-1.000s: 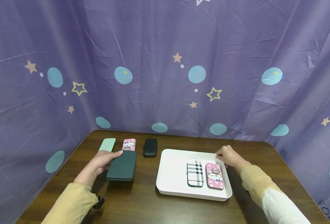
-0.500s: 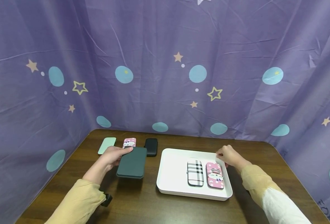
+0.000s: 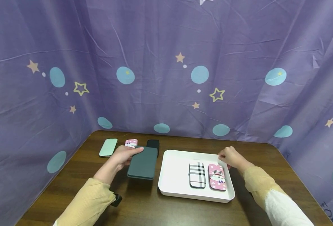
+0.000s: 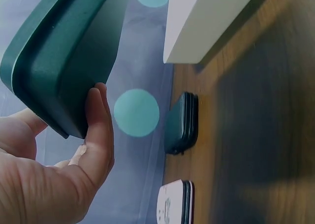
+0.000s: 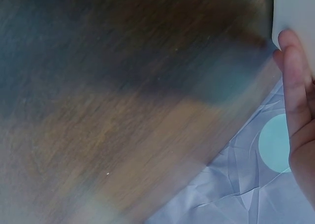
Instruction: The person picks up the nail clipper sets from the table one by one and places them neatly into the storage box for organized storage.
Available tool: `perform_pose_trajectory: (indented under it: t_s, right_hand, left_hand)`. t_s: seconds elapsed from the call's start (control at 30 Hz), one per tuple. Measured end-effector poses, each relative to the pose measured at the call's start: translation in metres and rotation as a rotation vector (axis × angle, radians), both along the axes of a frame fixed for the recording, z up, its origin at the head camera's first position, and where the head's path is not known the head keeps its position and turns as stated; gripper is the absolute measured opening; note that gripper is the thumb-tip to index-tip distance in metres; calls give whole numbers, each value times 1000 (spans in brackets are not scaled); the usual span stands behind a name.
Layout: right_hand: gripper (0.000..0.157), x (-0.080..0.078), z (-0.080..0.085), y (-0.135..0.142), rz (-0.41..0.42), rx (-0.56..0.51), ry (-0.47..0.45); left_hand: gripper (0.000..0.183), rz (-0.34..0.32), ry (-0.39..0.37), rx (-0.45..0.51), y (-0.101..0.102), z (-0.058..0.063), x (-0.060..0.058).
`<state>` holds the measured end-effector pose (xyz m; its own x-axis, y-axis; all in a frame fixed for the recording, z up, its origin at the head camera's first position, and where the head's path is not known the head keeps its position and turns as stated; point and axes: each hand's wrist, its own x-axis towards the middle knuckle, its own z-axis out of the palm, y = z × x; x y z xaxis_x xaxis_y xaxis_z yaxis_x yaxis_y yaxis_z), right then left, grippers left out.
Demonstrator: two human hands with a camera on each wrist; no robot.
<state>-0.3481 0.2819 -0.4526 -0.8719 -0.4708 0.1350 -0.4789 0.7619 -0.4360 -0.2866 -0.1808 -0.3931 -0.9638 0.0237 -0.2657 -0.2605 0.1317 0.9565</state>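
My left hand (image 3: 124,156) grips a dark green rectangular case (image 3: 142,162) by its left edge, thumb on top and fingers underneath. It hangs above the table, left of the white tray (image 3: 172,175); the left wrist view shows the case (image 4: 64,56) from below, with a lid-like rim. At the tray's far right corner, my right hand (image 3: 232,157) pinches the rim, and the right wrist view has its fingers (image 5: 294,71) against the tray wall. Inside the tray lie a black-and-white plaid case (image 3: 197,179) and a pink cartoon case (image 3: 217,177), side by side on the right.
Along the back left of the wooden table (image 3: 144,207) lie a mint green case (image 3: 108,147), a second pink case (image 3: 131,143) and a black case (image 3: 153,143). The last two are partly covered by the held case. A purple curtain (image 3: 161,62) hangs behind.
My left hand has carried the dark green case to the right, towards the tray, uncovering the mint case and overlapping the black one. The right hand has stayed at the tray rim.
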Motion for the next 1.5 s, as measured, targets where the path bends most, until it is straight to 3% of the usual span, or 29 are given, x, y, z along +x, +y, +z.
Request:
perform_pose_trajectory:
  t_s: [0.37,0.77,1.13,1.5]
  right_hand:
    - [16,-1,-1,0,32,2,34]
    - [11,1,-3,0,10,16,27]
    - [8,2,-3,0,1,14,17]
    - [8,1,-3,0,-8,15,23]
  left_hand:
    - [36,-6,-10,-4,25,-7,-5]
    - [30,-13,20,-22,54,-20,-10]
    - [25,5,37,-31,77,-21,-14]
    - [29,21,94,-162,93,-20,-20]
